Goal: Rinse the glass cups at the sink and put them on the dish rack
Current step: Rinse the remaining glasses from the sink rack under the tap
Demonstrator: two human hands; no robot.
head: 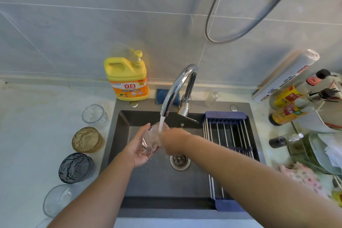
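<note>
- Looking down into a dark grey rectangular sink [148, 181] set in a pale counter, with water running from a curved chrome tap [177, 87].
- A dish rack of steel bars with blue end frames [227, 131] spans the sink's right side, just beside the hands.
- Four waiting cups line the counter left of the sink: a clear tumbler [94, 114], an amber glass [87, 139], a smoke-grey glass [76, 167] and a clear ribbed glass [57, 200].
- The left hand [137, 151] holds a clear textured glass cup [150, 139] tilted under the stream, fingers curled round its lower wall and thumb along its side.
- The right hand [173, 141] sits at the cup's mouth, but it is blurred, so I cannot tell whether its fingers are spread or pinching.
- The wet glass is probably light, rigid, breakable and slippery. A wrap around the mid-wall looks safer than a hold on the rim.
</note>
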